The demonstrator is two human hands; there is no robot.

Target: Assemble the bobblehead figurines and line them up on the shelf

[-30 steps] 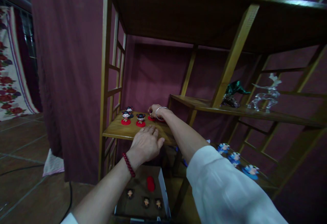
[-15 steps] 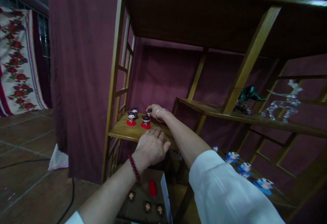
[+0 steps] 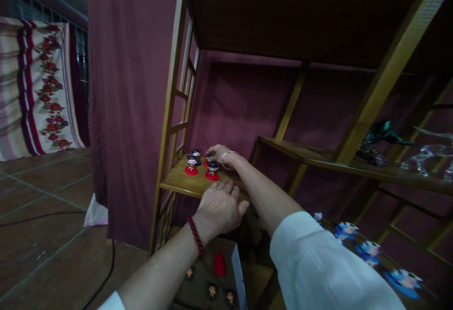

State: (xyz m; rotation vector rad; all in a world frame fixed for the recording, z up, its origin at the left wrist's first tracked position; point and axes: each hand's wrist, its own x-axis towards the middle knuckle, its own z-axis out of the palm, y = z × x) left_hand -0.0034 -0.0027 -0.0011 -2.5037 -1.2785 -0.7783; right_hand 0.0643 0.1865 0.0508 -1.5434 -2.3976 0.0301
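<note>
Wooden shelf [image 3: 179,180] mid-frame: right hand [image 3: 220,154] stretched in, fingers pinching a figurine [image 3: 210,158], now further left; left hand [image 3: 222,206] palm-down, fingers kinda loose, empty.

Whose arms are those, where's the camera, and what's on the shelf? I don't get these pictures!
No robot here: these are a person's own bare hands. The camera is worn on the person's head, looking forward and down, so you see what they see.

The right hand, with a silver bangle, has its fingers at a little figurine; how tightly they hold it is hard to see. Three more black-haired figurines stand nearby on the wooden shelf. The left hand, with red beads, is palm down at the shelf's front edge, holding nothing you can see.

Below is a box with small figures and something red inside.
</note>
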